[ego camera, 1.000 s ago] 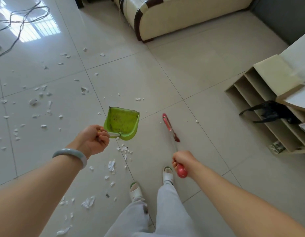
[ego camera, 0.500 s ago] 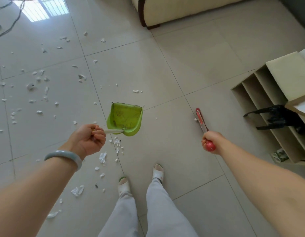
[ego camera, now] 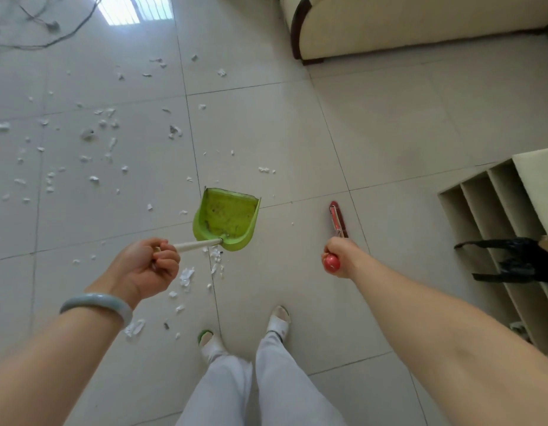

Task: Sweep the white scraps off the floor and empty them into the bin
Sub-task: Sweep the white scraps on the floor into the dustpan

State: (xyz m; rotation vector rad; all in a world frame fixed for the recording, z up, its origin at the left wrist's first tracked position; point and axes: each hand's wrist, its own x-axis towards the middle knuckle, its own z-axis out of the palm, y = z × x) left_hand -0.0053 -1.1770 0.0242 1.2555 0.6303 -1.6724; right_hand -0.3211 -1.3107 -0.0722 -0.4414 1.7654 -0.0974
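Observation:
My left hand (ego camera: 147,267) grips the pale handle of a green dustpan (ego camera: 226,218), whose pan stands on the tiled floor with its mouth facing away from me. In my right hand (ego camera: 338,256) is the red-capped handle of a red broom (ego camera: 338,219); its head rests on the floor to the right of the dustpan. White scraps (ego camera: 186,276) lie just behind the dustpan near my feet. Several more white scraps (ego camera: 91,155) are scattered over the tiles to the left and beyond. No bin is in view.
A cream sofa (ego camera: 404,23) with dark trim stands at the far right. A low open shelf unit (ego camera: 494,216) is on the right, with a black plastic bag (ego camera: 518,259) hanging from it. Dark cables (ego camera: 36,26) trail across the far-left floor.
The right hand swung the broom from in front of my feet out to the right, then drew it slightly back toward the dustpan. The dustpan stayed close to the same spot.

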